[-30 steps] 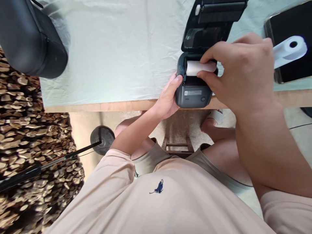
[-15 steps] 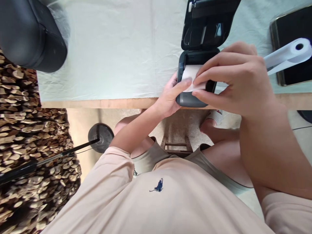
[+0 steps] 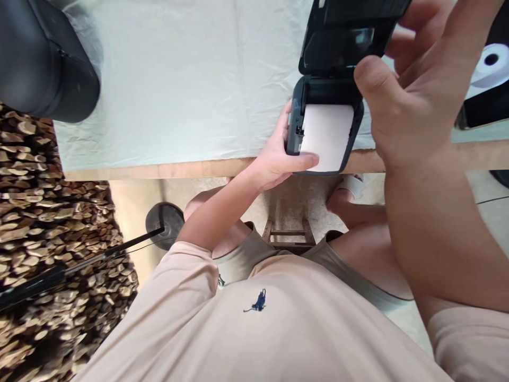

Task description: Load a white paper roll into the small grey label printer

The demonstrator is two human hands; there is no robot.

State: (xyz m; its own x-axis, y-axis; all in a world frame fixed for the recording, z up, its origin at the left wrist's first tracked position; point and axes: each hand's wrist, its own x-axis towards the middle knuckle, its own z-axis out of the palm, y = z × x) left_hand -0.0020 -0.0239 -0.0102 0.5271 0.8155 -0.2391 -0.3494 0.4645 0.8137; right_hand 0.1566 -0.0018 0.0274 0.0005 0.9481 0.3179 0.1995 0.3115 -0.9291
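The white paper strip [image 3: 328,135] lies drawn out over the front of the small printer [image 3: 296,124], which sits at the table edge [image 3: 178,170]. Your left hand [image 3: 278,159] clamps the printer's near side, thumb pinning the strip's corner. Your right hand [image 3: 413,79] grips the raised lid [image 3: 345,37], fingers wrapped behind it. Closing looks like the step in hand; the strip must stay flat and centred. 1 second ago your right hand was seating the roll inside.

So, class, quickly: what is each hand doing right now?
Left hand: grips the printer, thumb pinning the paper.
Right hand: holding the lid.
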